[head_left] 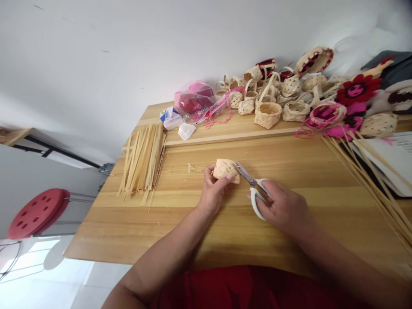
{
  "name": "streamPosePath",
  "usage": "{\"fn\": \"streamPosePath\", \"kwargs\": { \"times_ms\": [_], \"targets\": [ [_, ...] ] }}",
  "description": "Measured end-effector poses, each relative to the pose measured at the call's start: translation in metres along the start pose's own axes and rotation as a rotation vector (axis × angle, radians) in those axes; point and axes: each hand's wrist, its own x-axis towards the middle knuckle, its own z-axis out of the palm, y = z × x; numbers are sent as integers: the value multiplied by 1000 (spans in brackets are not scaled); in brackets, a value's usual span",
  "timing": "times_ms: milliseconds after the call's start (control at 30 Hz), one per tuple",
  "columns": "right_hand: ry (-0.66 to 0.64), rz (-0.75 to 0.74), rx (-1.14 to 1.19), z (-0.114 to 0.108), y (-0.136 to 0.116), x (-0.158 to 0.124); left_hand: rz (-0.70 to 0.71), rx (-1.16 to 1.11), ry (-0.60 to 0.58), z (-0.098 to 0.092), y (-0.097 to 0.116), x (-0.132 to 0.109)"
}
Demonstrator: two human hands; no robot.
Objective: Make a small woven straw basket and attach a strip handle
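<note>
A small woven basket [224, 168] of pale flat strips is held above the middle of the wooden table [180, 231]. My left hand [214, 189] is closed on it, with the thumb across its near side. My right hand [283, 206] grips the white handles of a pair of scissors [254, 182], fingers through the loops. The scissor blades point up and left, and their tips are at the basket's right edge. Whether a strip lies between the blades is too small to tell.
A stack of flat strips [143, 159] lies at left, long strips [376, 176] at right beside a paper sheet [392, 159]. Several woven baskets [268, 113] and a plastic bag [196, 103] line the back ledge. Cut scraps [190, 168] lie mid-table. A red stool [38, 212] stands left.
</note>
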Motion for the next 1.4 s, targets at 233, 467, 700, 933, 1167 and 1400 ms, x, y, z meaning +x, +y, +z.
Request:
{"fn": "streamPosePath", "kwargs": {
  "times_ms": [233, 467, 700, 933, 1167, 1400],
  "targets": [
    [22, -27, -53, 1, 1, 1, -36, -9, -3, 0, 5, 0],
    [38, -58, -87, 1, -1, 4, -66, -12, 38, 5, 10, 0],
    [-37, -36, -68, 1, 3, 3, -55, 58, 45, 4, 11, 0],
    [117, -33, -60, 2, 7, 4, 1, 73, 23, -3, 7, 6],
    [140, -44, -75, 1, 4, 5, 113, 93, 3, -4, 3, 8],
    [122, 24, -90, 5, -1, 4, 139, 130, 36, -3, -3, 4]
  ]
}}
